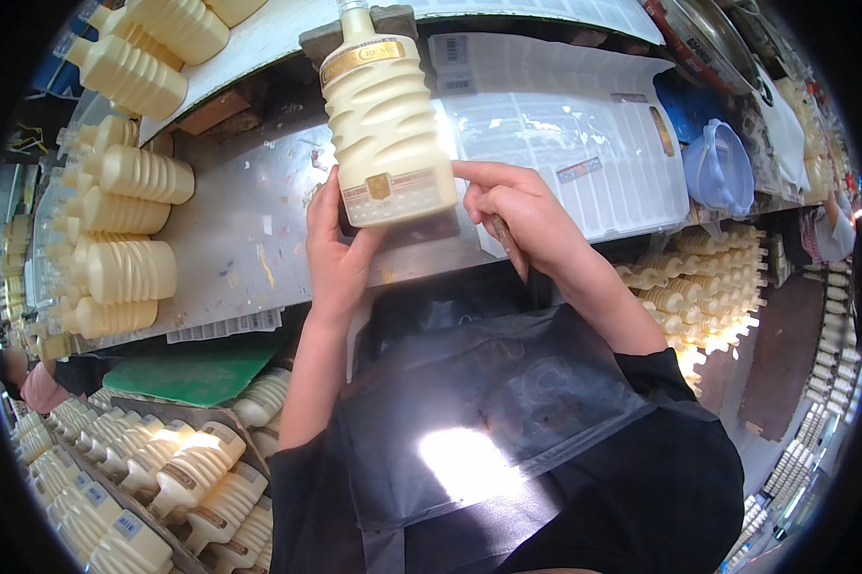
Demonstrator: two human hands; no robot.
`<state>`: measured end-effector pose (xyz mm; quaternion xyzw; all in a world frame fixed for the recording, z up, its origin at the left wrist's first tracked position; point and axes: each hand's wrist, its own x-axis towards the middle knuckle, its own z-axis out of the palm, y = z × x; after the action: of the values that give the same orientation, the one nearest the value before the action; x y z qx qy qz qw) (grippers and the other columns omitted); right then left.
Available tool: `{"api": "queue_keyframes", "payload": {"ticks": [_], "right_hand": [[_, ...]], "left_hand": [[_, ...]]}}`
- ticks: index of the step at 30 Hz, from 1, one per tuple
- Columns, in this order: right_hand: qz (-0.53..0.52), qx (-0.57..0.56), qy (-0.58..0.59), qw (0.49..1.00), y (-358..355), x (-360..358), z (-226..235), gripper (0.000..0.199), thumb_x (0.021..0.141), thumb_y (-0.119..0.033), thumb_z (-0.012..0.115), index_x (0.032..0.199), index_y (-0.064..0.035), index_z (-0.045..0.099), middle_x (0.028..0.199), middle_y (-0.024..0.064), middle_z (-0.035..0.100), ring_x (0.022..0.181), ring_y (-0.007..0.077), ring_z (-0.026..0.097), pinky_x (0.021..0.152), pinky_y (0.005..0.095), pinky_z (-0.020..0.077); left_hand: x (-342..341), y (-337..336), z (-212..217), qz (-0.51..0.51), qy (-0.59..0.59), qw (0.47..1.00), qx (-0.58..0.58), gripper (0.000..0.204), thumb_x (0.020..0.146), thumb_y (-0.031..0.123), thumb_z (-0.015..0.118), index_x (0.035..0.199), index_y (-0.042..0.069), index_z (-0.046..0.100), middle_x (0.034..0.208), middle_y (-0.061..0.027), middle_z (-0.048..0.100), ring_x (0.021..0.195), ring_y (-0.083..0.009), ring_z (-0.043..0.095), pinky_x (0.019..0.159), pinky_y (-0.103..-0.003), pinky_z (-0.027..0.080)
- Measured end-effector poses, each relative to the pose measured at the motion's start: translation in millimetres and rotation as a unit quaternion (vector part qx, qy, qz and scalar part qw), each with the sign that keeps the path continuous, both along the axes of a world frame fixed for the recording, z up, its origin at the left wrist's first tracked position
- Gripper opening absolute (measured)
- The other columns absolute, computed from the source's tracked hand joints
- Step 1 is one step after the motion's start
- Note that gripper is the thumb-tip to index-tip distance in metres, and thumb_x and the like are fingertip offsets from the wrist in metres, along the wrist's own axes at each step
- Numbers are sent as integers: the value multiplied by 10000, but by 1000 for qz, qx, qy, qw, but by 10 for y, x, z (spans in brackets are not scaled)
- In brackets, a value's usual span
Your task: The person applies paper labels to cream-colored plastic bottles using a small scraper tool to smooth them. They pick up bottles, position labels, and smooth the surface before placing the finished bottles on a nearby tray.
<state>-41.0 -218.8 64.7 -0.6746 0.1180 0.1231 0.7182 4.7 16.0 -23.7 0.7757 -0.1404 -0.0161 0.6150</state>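
L hand grips cream ribbed bottle at its base, upright over steel worktop. R hand clenched, index finger pressing bottle's lower label.

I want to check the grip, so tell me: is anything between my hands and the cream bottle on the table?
Nothing visible. The left hand lies directly against the ribbed cream bottle at its lower left, and the right hand has a fingertip on its lower label.

Both hands raised: left cupped open, right curled.
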Motion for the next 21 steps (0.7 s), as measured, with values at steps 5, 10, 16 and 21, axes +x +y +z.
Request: {"api": "queue_keyframes", "payload": {"ticks": [5,10,16,21], "right_hand": [[6,7,-4,1000,-18,-15,-28,599,828,-47,435,1394,24,617,815,10,568,639,68,464,592,213,398],[19,-14,28,999,-51,86,-140,530,891,-101,461,1384,6,623,815,4,570,585,51,446,532,202,371],[14,-38,-55,998,-5,84,-203,484,1064,-363,521,1387,-15,612,771,-8,572,568,35,482,487,199,383],[31,-130,-33,990,43,145,-285,509,1039,-377,629,1387,-7,606,843,11,653,652,33,543,555,208,440]], "left_hand": [[4,-43,3,14,-13,1000,8,772,862,141,794,1538,27,438,1430,-143,506,1342,-262,495,1129,-375,396],[-108,-72,143,35,-54,996,65,757,861,153,788,1528,31,453,1415,-151,524,1342,-266,487,1138,-380,379],[-76,-93,179,4,2,996,-90,660,1030,371,600,1523,-28,419,1458,-157,509,1370,-258,466,1161,-380,344],[28,-158,111,30,0,997,-73,623,1060,408,538,1481,-46,468,1338,-155,543,1306,-261,468,1133,-376,343]]}}
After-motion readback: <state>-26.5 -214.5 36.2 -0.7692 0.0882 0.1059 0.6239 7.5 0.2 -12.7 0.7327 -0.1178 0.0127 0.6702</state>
